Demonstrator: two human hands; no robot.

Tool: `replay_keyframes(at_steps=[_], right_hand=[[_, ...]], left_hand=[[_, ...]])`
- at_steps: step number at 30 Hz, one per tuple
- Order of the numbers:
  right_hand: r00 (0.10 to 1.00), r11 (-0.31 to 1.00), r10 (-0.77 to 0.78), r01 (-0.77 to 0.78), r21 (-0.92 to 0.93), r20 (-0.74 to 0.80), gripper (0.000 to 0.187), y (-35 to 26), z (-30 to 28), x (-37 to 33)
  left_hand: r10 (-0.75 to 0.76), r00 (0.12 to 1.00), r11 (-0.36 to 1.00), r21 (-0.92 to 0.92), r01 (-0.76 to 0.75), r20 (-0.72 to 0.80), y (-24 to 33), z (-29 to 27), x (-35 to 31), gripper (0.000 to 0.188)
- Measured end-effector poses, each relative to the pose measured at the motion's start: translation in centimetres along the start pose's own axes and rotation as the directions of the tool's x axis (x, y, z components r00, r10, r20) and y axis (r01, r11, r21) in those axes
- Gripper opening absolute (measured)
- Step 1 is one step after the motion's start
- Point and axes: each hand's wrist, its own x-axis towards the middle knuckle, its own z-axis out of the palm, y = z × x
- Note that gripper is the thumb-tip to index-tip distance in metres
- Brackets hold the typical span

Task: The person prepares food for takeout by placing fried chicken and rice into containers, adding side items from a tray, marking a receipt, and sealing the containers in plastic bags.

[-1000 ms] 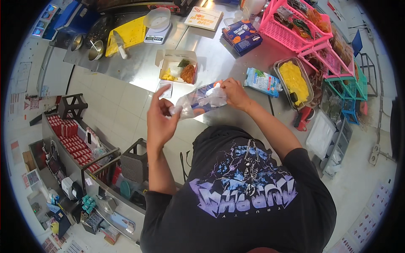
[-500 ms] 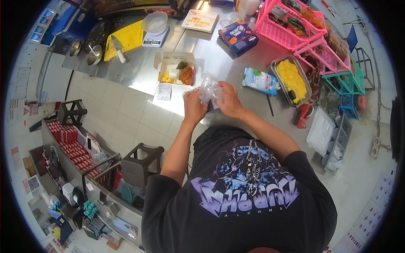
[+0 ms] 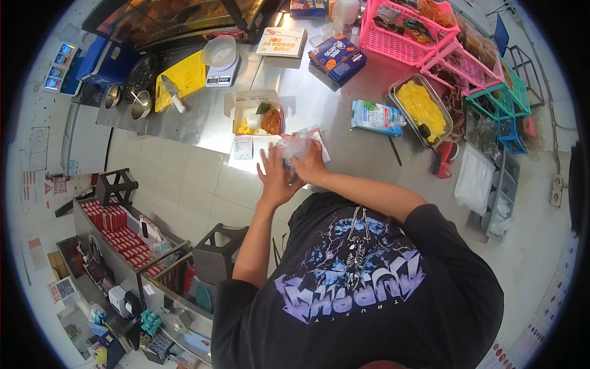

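Observation:
My right hand (image 3: 313, 166) is closed on a crumpled piece of clear plastic (image 3: 296, 146), thin like a bag or glove; its exact kind cannot be made out. Just left of it, my left hand (image 3: 276, 178) has its fingers spread, with the thumb side close to the plastic. Beyond both hands stands an open cardboard food box (image 3: 249, 98) holding a fried chicken piece (image 3: 270, 122), something yellow (image 3: 247, 128) and a green leaf (image 3: 264, 108). A white printed slip (image 3: 243, 147) lies against the box's near side. A red-and-white item (image 3: 322, 142) shows partly behind my right hand.
On the steel counter (image 3: 344, 132) are a blue-white packet (image 3: 377, 117), a tray of yellow food (image 3: 421, 111), dark blue boxes (image 3: 337, 60) and pink baskets (image 3: 409, 40). Farther left are a scale (image 3: 222, 72) and a knife (image 3: 173, 93) on a yellow board (image 3: 190, 74).
My left hand has opened and spread its fingers away from the plastic. The right hand has shifted left and nearer with the plastic. A red-and-white item now shows beside it.

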Motion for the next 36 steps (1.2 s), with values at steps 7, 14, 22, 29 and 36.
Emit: replay_keyframes(at_steps=[7,14,22,29,36], right_hand=[[0.905,0.846,0.393,-0.426,0.320,0.165,0.055,-1.2,-1.1,0.6],[0.973,0.919,0.221,-0.230,-0.320,-0.062,0.059,-5.2,1.3,0.0],[0.979,0.949,-0.190,0.163,0.270,0.078,0.060,-4.4,-7.9,-2.8],[0.997,0.991,-0.068,0.066,-0.117,-0.018,0.070,1.6,-22.6,-12.7],[0.810,0.578,-0.580,0.483,-0.657,0.085,0.083,10.1,-30.1,-19.7]], left_hand=[[-0.037,0.999,0.994,0.105,0.033,0.036,1.5,5.3,2.3,0.079],[-0.048,0.988,0.997,0.061,0.057,-0.144,1.1,9.2,4.4,0.055],[-0.247,0.896,0.938,-0.325,0.124,-0.370,-2.5,13.4,7.9,0.030],[0.071,0.991,0.938,0.331,-0.105,0.115,4.8,5.9,10.7,0.030],[-0.261,0.848,0.871,-0.267,0.413,0.462,18.1,8.9,9.3,0.034]])
